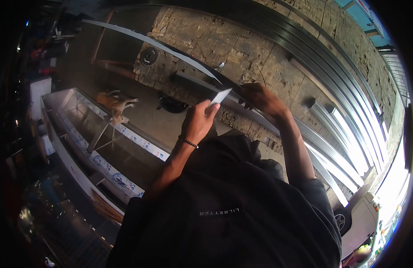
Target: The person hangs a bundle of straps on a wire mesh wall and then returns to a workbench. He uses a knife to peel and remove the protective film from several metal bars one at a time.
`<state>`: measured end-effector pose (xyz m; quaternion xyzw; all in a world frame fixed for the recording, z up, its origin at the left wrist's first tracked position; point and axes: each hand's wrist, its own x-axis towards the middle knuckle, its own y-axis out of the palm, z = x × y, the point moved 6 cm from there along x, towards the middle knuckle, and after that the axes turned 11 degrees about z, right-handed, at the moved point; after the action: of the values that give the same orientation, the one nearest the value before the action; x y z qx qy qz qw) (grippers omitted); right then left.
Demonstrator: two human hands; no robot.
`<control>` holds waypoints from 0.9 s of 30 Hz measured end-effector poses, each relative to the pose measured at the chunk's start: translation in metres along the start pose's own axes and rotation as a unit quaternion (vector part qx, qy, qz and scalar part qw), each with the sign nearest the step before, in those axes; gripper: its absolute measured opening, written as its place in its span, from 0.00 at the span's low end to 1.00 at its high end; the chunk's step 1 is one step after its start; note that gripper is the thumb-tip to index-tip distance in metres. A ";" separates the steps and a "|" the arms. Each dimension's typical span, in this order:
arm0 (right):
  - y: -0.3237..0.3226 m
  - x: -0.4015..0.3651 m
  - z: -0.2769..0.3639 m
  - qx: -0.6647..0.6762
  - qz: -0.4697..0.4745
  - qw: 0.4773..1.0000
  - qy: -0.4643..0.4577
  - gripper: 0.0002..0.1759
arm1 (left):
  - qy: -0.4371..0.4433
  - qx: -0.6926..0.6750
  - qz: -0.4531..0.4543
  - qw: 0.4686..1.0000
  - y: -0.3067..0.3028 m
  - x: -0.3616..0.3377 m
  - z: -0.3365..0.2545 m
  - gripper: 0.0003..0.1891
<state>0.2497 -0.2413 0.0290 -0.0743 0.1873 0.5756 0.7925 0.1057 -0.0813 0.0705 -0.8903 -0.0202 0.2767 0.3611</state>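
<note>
Between the fingers and thumb of my left hand point(198, 121) is a small flat white piece point(221, 95), tilted upward. A dark beaded bracelet point(188, 142) circles that wrist. To its right, my right hand point(261, 99) is closed at a long thin strip, pale on one face and dark on the other. The strip's pale face point(170, 50) curves away to the upper left. Beneath both hands a long metal profile point(255, 115) runs along the bench edge. The fingertips of my right hand are partly hidden.
Several long metal profiles point(300, 42) lie across the worn wooden bench point(202, 38). A round black disc point(149, 56) rests at its left end. On the floor lies a dog point(118, 106), beside a metal frame point(126, 176) with printed film. A white vehicle point(360, 223) stands lower right.
</note>
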 end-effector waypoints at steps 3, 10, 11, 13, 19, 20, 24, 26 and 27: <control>0.002 -0.004 0.001 -0.011 0.014 1.000 -0.009 0.27 | 0.085 -0.184 -0.088 0.975 -0.011 0.001 -0.017 0.18; 0.002 -0.004 0.007 -0.090 0.017 0.991 -0.100 0.27 | 0.159 0.030 -0.145 0.976 -0.018 0.028 -0.042 0.12; 0.002 -0.003 0.005 -0.089 0.016 0.991 -0.101 0.27 | 0.152 0.032 -0.128 0.980 -0.018 0.031 -0.045 0.11; 0.001 -0.006 0.011 -0.098 -0.004 0.981 -0.168 0.26 | 0.147 0.035 -0.109 0.982 -0.016 0.034 -0.048 0.11; 0.002 -0.009 0.020 -0.014 0.061 0.991 0.119 0.24 | 0.174 0.087 -0.108 0.975 -0.014 0.034 -0.055 0.09; 0.002 -0.010 0.019 -0.014 0.060 0.991 0.117 0.24 | 0.179 0.096 -0.110 0.973 -0.014 0.033 -0.056 0.08; 0.004 -0.009 0.014 -0.033 0.024 0.999 -0.035 0.24 | 0.177 0.128 -0.113 0.969 -0.011 0.033 -0.059 0.07; 0.000 -0.010 0.018 -0.040 0.004 0.992 -0.119 0.23 | 0.181 0.130 -0.119 0.967 -0.010 0.033 -0.060 0.07; 0.000 -0.006 0.012 -0.029 0.037 0.996 -0.070 0.22 | 0.185 0.132 -0.125 0.966 -0.010 0.033 -0.061 0.07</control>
<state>0.2508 -0.2424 0.0425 -0.0502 0.1175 0.6135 0.7793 0.1663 -0.1046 0.0967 -0.8607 -0.0272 0.0603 0.5049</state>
